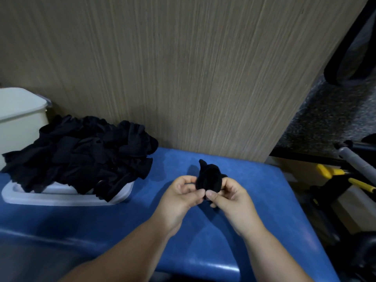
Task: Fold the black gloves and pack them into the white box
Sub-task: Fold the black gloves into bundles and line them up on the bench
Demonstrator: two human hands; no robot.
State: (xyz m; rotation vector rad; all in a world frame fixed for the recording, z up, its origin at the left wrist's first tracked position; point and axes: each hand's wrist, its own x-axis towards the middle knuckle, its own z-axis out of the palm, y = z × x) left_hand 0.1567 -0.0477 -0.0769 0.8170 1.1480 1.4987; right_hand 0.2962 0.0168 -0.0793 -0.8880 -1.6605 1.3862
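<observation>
1. Holding one black glove (207, 180) with both hands, just above the blue table (264, 220), near the middle.
2. With the left hand (181, 193): fingers curled, thumb and finger pinching the near edge of the glove.
3. With the right hand (231, 195): fingers curled round the other side, thumb pressing on that same near edge, the two thumbs almost touching.
4. Rolled into a small fat bundle, soft and very dark, with one little tip poking up at the far end.
5. Long way of the bundle pointing away from the body.
6. Over to the left of the bundle, near but apart: the white box (61, 198), lying with its long side across the table.
7. Heaped high with a pile of black gloves (81, 151), spilling over the rim and hiding most of the inside.
8. Closer to the box: the left hand, so probably the easy one for carrying the bundle over.
9. Probably a trip to the left and up onto the heap, not down into a gap.
10. Folding of this glove nearly finished, by the look of it; packing not yet done.
11. Soft cloth, so maybe a risk of rolling off the heap or coming undone when let go.
</observation>
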